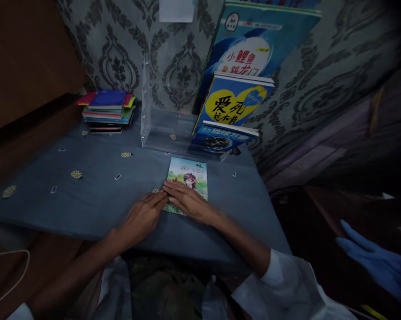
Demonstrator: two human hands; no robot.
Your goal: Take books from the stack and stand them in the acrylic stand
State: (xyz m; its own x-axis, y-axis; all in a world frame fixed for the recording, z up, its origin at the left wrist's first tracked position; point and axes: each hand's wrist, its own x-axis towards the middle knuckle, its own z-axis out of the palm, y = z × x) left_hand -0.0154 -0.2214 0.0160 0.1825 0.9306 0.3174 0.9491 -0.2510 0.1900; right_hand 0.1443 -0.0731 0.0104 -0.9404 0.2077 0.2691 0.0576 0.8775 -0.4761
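Note:
A thin book (200,178) with a green and pale blue illustrated cover lies flat near the table's front edge. Across its lower left part rests my right hand (187,201), palm down, fingers stretched and pointing left. My left hand (145,215) lies at the book's left edge, its fingertips meeting those of my right hand. Neither hand is wrapped round anything. Behind the book stands a clear acrylic rack (160,133), with a blue book (216,138), a blue and yellow book (236,100) and a large teal book (263,40) upright at its right side.
A stack of colourful books (107,109) sits at the back left of the grey-blue tablecloth (93,195). Patterned wallpaper rises behind. At the lower right is a blue glove shape (376,260) beside the table. A white cable (23,266) curves at the lower left.

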